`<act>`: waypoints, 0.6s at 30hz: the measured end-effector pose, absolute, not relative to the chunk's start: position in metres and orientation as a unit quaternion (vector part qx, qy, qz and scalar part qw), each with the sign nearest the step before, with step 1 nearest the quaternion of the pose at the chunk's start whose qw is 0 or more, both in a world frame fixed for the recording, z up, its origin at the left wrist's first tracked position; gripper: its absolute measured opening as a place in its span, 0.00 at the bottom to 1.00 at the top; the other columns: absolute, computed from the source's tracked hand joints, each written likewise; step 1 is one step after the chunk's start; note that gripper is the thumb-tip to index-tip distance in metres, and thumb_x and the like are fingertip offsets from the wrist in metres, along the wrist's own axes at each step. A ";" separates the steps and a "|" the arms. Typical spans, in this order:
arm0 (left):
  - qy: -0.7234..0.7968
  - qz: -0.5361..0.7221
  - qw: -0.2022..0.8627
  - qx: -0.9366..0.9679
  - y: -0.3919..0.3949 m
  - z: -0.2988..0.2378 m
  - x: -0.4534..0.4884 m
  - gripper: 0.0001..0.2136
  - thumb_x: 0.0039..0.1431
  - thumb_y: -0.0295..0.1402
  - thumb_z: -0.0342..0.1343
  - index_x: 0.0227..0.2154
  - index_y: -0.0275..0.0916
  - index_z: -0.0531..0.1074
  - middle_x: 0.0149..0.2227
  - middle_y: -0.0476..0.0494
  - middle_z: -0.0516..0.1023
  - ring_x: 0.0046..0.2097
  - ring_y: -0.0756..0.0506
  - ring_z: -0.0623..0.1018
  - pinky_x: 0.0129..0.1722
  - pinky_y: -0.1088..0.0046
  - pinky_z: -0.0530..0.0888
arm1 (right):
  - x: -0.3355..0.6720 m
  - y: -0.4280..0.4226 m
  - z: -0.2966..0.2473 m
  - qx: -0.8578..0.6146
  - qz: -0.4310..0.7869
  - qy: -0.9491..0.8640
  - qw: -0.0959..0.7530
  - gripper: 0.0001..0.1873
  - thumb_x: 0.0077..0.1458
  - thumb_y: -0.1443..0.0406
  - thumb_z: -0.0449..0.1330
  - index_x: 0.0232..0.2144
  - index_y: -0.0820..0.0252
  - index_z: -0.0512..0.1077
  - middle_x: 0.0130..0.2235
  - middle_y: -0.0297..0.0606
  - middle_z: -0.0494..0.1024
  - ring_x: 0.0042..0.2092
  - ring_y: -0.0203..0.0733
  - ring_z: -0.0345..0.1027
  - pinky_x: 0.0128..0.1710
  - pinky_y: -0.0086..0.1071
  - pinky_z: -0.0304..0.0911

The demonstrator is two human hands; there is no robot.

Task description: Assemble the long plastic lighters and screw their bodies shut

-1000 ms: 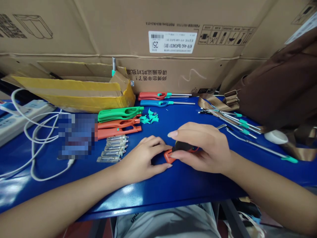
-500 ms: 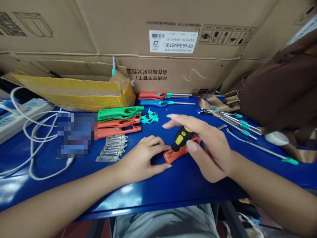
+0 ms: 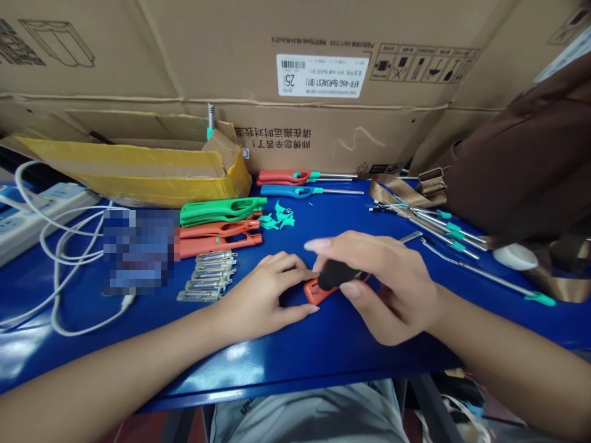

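An orange lighter handle (image 3: pixel 313 294) lies on the blue table in front of me, partly covered by my hands. My left hand (image 3: pixel 270 295) pinches its near end, thumb on one side and fingers on the other. Over it, my right hand (image 3: pixel 397 289) grips a stubby black-and-yellow screwdriver (image 3: pixel 333 275), whose tip points down at the handle's left end. To the left are several clear lighter fuel tanks (image 3: pixel 210 274). Green lighter handles (image 3: pixel 221 211) and more orange handles (image 3: pixel 217 246) are stacked behind them, beside small turquoise triggers (image 3: pixel 282 216).
Assembled red lighters (image 3: pixel 286 178) and a blue lighter (image 3: pixel 289 191) lie at the back. Metal lighter tubes with wires (image 3: pixel 489 278) are on the right, by a brown bag (image 3: pixel 517 166). A yellow-taped box (image 3: pixel 138 178), white cables (image 3: pixel 58 295) and a power strip (image 3: pixel 41 212) stand left.
My right hand has tipped and turned the screwdriver, so its handle now leans lower and the yellow parts are mostly hidden. My left hand has stayed on the orange lighter handle.
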State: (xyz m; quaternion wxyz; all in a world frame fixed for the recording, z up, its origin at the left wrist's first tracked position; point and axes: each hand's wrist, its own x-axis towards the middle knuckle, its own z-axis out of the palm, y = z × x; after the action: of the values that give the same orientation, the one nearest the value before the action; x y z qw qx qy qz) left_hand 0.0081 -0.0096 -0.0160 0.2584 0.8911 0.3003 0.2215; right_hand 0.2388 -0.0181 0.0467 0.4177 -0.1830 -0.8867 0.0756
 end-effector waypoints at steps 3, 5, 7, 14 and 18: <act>0.295 0.235 0.255 0.890 -0.010 -0.018 0.008 0.15 0.64 0.38 0.63 0.52 0.43 0.75 0.50 0.43 0.77 0.52 0.40 0.75 0.52 0.59 0.72 | 0.236 -0.015 0.047 -0.187 0.020 -0.885 0.427 0.13 0.69 0.66 0.56 0.55 0.59 0.68 0.38 0.36 0.83 0.39 0.39 0.79 0.37 0.32 0.72; 0.297 0.234 0.250 0.891 -0.010 -0.019 0.008 0.14 0.65 0.38 0.63 0.51 0.44 0.75 0.52 0.43 0.77 0.53 0.40 0.75 0.53 0.59 0.72 | 0.235 -0.014 0.047 -0.201 -0.009 -0.885 0.420 0.12 0.69 0.64 0.59 0.53 0.59 0.69 0.38 0.36 0.84 0.38 0.38 0.79 0.35 0.31 0.70; 0.299 0.226 0.250 0.893 -0.010 -0.019 0.008 0.13 0.65 0.38 0.63 0.50 0.44 0.75 0.52 0.43 0.76 0.54 0.40 0.75 0.55 0.59 0.71 | 0.236 -0.012 0.047 -0.213 -0.024 -0.885 0.412 0.14 0.69 0.61 0.60 0.54 0.58 0.69 0.38 0.35 0.84 0.37 0.38 0.79 0.34 0.32 0.70; 0.311 0.225 0.236 0.893 -0.010 -0.018 0.009 0.13 0.64 0.39 0.63 0.48 0.41 0.76 0.52 0.40 0.77 0.54 0.38 0.75 0.54 0.56 0.71 | 0.237 -0.013 0.041 -0.173 0.070 -0.894 0.408 0.26 0.67 0.70 0.52 0.65 0.62 0.59 0.54 0.43 0.80 0.53 0.41 0.76 0.46 0.34 0.73; 0.306 0.235 0.240 0.891 -0.010 -0.019 0.009 0.11 0.64 0.39 0.63 0.46 0.41 0.75 0.47 0.42 0.79 0.49 0.39 0.76 0.49 0.59 0.73 | 0.235 -0.013 0.041 -0.175 0.025 -0.899 0.400 0.20 0.67 0.70 0.55 0.60 0.61 0.64 0.48 0.39 0.82 0.49 0.39 0.77 0.45 0.32 0.71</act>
State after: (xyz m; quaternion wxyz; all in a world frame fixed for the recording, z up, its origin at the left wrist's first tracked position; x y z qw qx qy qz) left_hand 0.0087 -0.0102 -0.0186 0.2397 0.8908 0.3061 0.2353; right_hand 0.2348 -0.0134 0.0407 0.4002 -0.1749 -0.8992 0.0253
